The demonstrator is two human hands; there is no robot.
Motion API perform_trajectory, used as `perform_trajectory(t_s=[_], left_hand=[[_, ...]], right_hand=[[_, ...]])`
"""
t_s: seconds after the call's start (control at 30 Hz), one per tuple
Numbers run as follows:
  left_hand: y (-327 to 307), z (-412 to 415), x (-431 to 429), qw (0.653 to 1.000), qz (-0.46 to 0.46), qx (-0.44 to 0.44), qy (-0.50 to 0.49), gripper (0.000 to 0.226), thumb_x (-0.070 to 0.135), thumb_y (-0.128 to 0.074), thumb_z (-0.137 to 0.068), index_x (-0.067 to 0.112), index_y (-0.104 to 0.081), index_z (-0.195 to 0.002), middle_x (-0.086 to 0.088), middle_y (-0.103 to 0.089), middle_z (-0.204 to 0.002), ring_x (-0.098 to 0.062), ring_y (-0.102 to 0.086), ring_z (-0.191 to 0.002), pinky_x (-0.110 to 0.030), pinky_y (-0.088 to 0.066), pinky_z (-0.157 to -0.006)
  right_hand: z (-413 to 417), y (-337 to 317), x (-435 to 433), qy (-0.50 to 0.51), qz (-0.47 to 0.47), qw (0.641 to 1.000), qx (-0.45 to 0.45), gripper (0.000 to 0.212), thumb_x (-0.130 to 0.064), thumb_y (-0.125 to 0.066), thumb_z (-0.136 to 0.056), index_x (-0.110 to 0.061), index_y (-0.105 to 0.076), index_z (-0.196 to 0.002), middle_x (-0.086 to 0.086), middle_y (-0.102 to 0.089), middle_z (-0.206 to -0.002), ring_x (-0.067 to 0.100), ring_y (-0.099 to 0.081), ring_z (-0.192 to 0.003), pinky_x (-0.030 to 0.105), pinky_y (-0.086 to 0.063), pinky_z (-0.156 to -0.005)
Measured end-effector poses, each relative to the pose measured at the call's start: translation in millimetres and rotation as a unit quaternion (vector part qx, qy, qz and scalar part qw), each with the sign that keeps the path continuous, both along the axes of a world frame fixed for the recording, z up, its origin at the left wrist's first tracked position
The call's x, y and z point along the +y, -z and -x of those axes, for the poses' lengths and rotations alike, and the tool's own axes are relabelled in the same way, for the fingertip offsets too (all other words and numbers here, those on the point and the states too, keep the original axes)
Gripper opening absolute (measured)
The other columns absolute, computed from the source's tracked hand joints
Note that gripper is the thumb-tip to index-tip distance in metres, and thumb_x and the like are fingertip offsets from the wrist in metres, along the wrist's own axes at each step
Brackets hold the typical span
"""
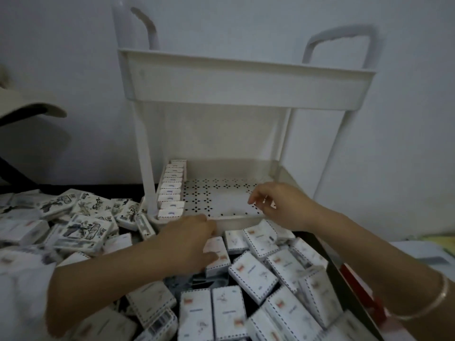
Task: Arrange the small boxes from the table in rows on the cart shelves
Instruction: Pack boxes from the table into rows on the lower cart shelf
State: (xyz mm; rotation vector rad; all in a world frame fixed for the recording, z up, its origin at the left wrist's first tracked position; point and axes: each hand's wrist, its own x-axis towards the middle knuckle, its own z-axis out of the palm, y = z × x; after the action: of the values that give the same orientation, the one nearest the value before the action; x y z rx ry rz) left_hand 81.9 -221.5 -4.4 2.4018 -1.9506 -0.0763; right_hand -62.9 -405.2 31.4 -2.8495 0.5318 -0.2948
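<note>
**Small boxes (253, 276) heaped before a two-shelf cart (145, 148), both hands at the lower shelf**

We see the small boxes lying loose in a jumbled pile over the dark table (317, 242). Some lie face up, others tilt on their edges. Those on the left carry dark ink drawings. Those on the right are white with a dashed border and a small red mark.

The white cart stands at the far side of the pile, against a pale wall (246, 20). On its lower shelf (216, 188), which has a perforated floor, a single row of boxes (172, 190) stands on edge along the left wall, running from front to back. The upper shelf (246, 87) shows only its outer wall from this angle, with two looped handles (344, 35) rising above it.

The left hand (192, 239) lies over one box just in front of the shelf's front rim, its thumb across the box's face. Blur keeps us from telling whether it grasps the box or merely rests on it. The right hand (278, 205) hovers over the front right of the lower shelf with curled fingers. We cannot tell whether they pinch anything. A thin bracelet (440, 299) circles the right wrist.
</note>
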Motion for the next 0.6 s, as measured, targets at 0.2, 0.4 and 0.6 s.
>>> perform_trajectory(t_s=[0.2, 0.4, 0.6], left_hand=[[17.5, -0.1, -3.4, 0.994, -0.062, 0.087, -0.017, 0.078, 0.052, -0.072, -0.078, 0.021, -0.036, -0.140, 0.002, -0.047, -0.134, -0.014, -0.046, -0.117, -0.030, -0.044, -0.097], [15.3, 2.4, 6.1, 0.995, -0.026, 0.084, -0.050, 0.087, 0.052, -0.082, -0.065, 0.023, -0.038, -0.134, 0.003, -0.038, -0.123, -0.013, -0.047, -0.109, -0.033, -0.048, -0.092], [-0.3, 4.6, 13.3, 0.989, 0.029, 0.143, -0.034, 0.082, 0.036, -0.085, -0.067, 0.024, -0.031, -0.127, 0.007, -0.051, -0.110, -0.010, -0.052, -0.091, -0.023, -0.045, -0.071]], right_hand=[[37.4, 5.3, 8.9, 0.042, 0.017, 0.993, 0.105, 0.052, 0.007, -0.046, -0.090, -0.023, -0.055, -0.131, -0.002, -0.055, -0.132, 0.016, -0.054, -0.118, 0.034, -0.046, -0.099], [48.5, 13.1, 10.2, 0.025, 0.021, 0.986, 0.162, 0.067, -0.008, -0.062, -0.089, -0.026, -0.034, -0.146, 0.002, -0.043, -0.135, 0.018, -0.047, -0.120, 0.034, -0.043, -0.098], [38.0, 10.6, 14.7, 0.018, 0.033, 0.992, 0.123, 0.064, -0.035, -0.073, -0.083, -0.024, -0.043, -0.139, -0.002, -0.044, -0.130, 0.013, -0.044, -0.116, 0.027, -0.041, -0.095]])
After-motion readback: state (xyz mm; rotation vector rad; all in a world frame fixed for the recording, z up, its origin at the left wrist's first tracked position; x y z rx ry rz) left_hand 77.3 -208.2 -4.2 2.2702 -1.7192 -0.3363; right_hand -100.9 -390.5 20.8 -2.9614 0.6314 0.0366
